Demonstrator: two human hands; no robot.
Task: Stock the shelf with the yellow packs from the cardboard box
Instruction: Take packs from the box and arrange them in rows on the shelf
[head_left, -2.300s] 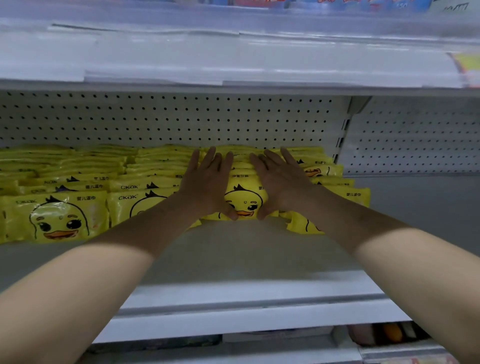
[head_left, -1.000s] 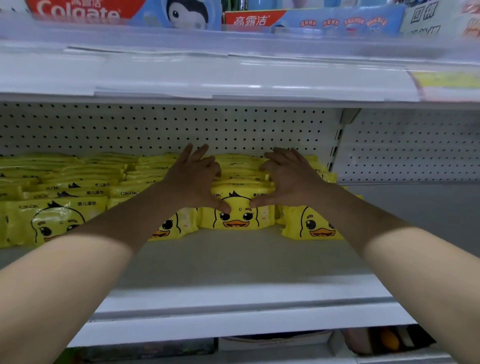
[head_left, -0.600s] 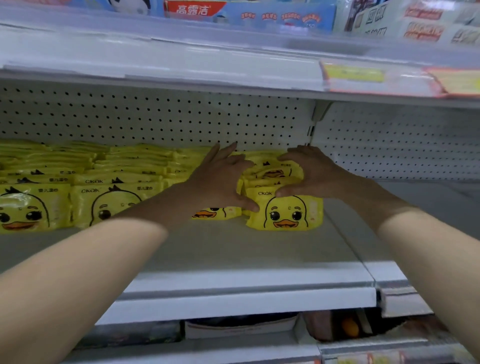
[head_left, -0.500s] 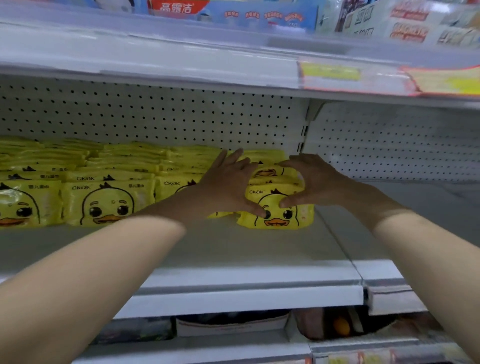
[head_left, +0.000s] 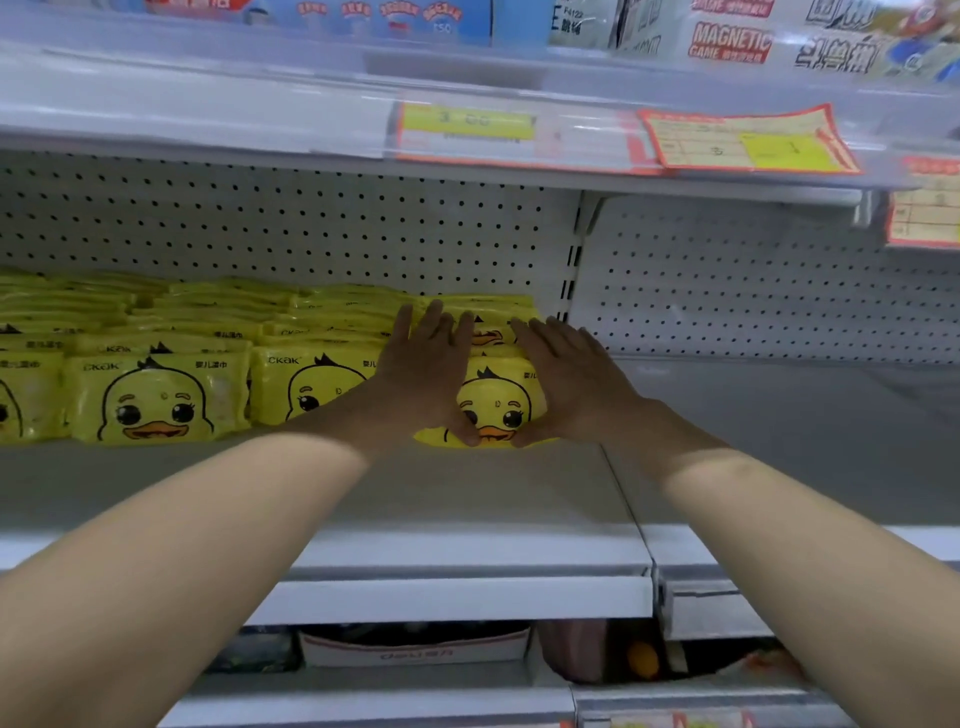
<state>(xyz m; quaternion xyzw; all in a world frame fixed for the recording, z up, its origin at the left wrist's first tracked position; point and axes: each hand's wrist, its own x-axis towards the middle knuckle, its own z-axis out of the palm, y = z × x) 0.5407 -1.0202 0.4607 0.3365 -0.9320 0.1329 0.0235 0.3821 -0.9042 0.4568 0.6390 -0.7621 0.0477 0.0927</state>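
Fingers straighter than half a second ago, the left grip presses flat on the glossy yellow, pillowy duck-printed pack ending the row on the smooth white metal shelf; the right grip mirrors it, uncurled.

Yellow packs: glossy soft pouches w/ cartoon duck face, orange bill, black print along top. They stand in rows on the white shelf, faces fwd, tilted back, overlapping front to back. Rightmost front pack sits near shelf's right end, w/ left hand & right hand flat on it, thumbs at its lower edge.
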